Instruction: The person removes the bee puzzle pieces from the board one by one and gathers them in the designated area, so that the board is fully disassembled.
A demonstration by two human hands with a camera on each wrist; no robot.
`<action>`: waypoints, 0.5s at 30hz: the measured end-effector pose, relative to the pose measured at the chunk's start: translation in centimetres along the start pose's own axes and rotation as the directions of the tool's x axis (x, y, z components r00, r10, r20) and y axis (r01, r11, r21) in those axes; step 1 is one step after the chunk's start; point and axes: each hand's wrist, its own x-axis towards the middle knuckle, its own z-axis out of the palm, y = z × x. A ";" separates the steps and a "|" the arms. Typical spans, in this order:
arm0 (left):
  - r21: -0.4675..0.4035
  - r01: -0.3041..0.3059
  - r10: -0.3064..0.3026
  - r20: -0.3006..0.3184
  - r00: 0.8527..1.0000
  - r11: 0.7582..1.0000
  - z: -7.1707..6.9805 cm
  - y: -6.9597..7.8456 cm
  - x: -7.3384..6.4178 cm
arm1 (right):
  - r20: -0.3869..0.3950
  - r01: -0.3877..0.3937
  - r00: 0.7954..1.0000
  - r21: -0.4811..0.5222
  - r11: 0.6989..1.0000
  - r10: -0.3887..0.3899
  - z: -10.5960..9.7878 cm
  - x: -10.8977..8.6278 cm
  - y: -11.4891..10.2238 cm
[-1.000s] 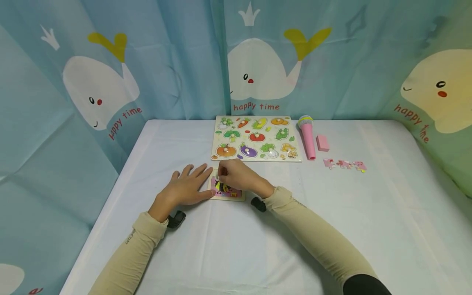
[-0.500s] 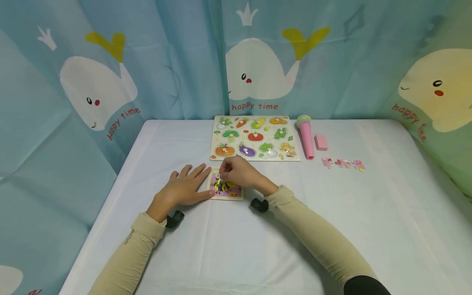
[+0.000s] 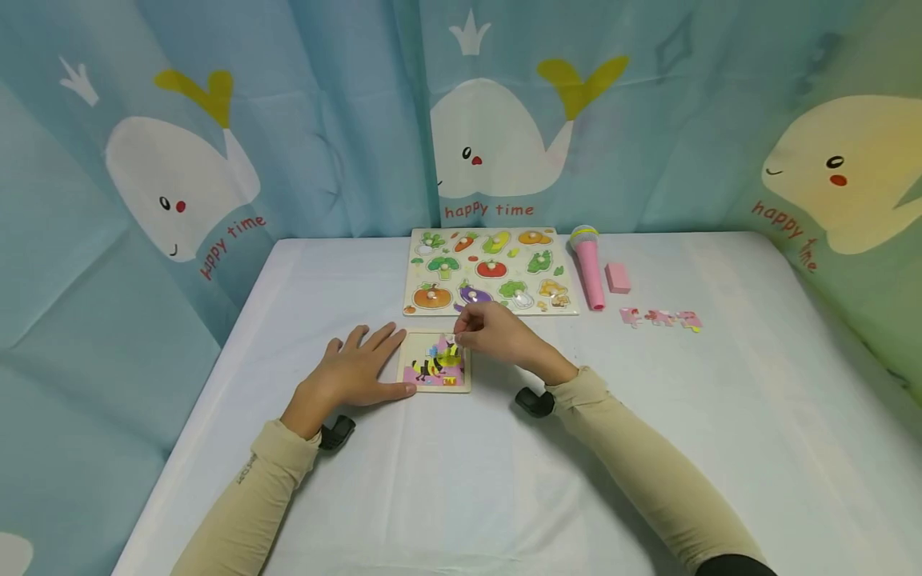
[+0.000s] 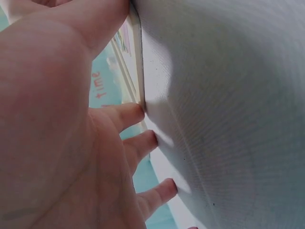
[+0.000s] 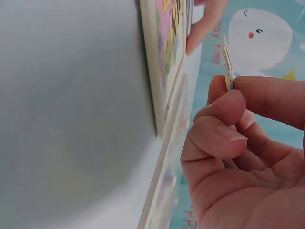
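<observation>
Red lettering on the blue curtain [image 3: 360, 120] catches the eye first: "happy time", printed under the white whales at the left, centre and right of the head view. There is lettering on the left sleeve [image 3: 238, 496] too, but it is too small for me to read.

Just left of the middle of the frame lies a small wooden puzzle tray [image 3: 418, 350], bee pictures on pink filling its lower and right parts, pale wood showing at its upper left. The person's left hand [image 3: 349, 368] is beside its left edge, fingers spread wide and nearly straight, wrapped round nothing, the thumb touching the lower-left corner and the forefinger by the upper-left one. The right hand [image 3: 504, 340] is over the tray's upper-right corner, thumb and forefinger pinched tight on a thin puzzle piece [image 5: 226, 62], seen edge-on and raised off the tray in the right wrist view.

Just above the tray in the frame, a vegetable board [image 3: 517, 268] runs back towards the curtain, leaving a narrow strip of white cloth [image 3: 403, 480] between them. Right of the board lie a pink microphone [image 3: 589, 268] and a pink block [image 3: 617, 278], with three loose puzzle pieces [image 3: 660, 318] in a row below. From the tray's lower edge the cloth stretches wide, down between the forearms to the bottom of the frame.
</observation>
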 end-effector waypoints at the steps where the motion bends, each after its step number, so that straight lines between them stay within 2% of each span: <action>1: 0.002 0.001 -0.001 -0.001 1.000 1.000 0.0 0.0 0.0 | -0.007 -0.005 1.000 0.003 1.000 0.005 -0.2 -0.2 0.1; 15: -0.007 -0.005 0.005 -0.006 1.000 1.000 0.1 0.1 -0.1 | -0.064 -0.058 0.996 0.041 0.998 0.060 -2.7 -2.5 1.5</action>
